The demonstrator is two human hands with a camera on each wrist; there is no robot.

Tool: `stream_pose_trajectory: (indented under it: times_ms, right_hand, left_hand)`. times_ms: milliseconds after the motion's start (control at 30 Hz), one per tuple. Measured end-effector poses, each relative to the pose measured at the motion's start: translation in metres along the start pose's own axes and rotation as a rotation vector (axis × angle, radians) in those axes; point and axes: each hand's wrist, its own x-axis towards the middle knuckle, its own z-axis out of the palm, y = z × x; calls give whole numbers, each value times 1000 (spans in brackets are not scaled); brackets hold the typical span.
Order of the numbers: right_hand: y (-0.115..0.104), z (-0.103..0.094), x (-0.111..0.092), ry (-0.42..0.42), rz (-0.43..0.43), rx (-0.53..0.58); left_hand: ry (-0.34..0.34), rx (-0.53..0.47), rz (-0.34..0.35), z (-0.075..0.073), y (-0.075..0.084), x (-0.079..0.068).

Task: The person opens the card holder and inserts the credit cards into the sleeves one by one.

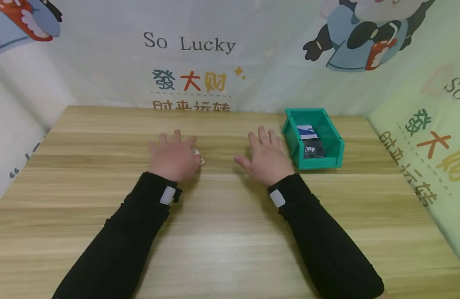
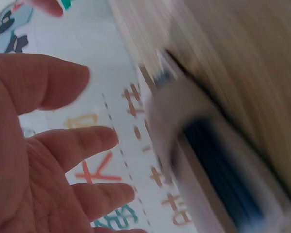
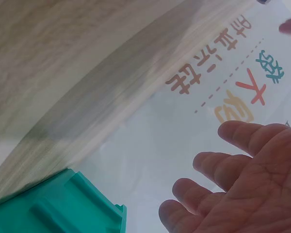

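Note:
My left hand (image 1: pixel 174 160) is spread with its fingers apart over a small whitish object, of which only a corner (image 1: pixel 202 161) shows beside the thumb in the head view. In the left wrist view this object appears as a blurred pale holder (image 2: pixel 177 109) with a dark blue slab or stack (image 2: pixel 218 170) inside; the fingers are not curled round it. My right hand (image 1: pixel 268 160), fingers extended and holding nothing, is just left of a green plastic bin (image 1: pixel 317 163). Inside the bin lie a blue-and-white card (image 1: pixel 306 131) and a black card marked "Vip" (image 1: pixel 314 149).
A wood-grain table (image 1: pixel 218 232) lies beneath both forearms. Behind it hangs a pale printed cloth (image 1: pixel 267 83) with cartoon figures and lettering, and similar cloth covers the left and right sides. The bin stands near the back right of the table.

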Motion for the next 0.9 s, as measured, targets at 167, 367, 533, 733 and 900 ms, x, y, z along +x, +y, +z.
stream_pose_trajectory:
  times_ms: [167,367,533,733,900]
  right_hand:
    - [-2,-2,1,13,-5,-3]
    - [-5,-4,1,18,-12,-12]
    - [-6,-7,2,51,-29,-16]
    - [-8,-9,1,80,-89,-32]
    - [-14,-8,-1,78,-114,-36]
  left_hand:
    - [-50,-28,22,0,-17,-1]
    - [-104,-78,76,1,-25,-3]
    - [-88,-86,64,1,-21,-6]
    - [-99,-72,72,4,-10,-11]
    - [-95,-33,100,10,1,-13]
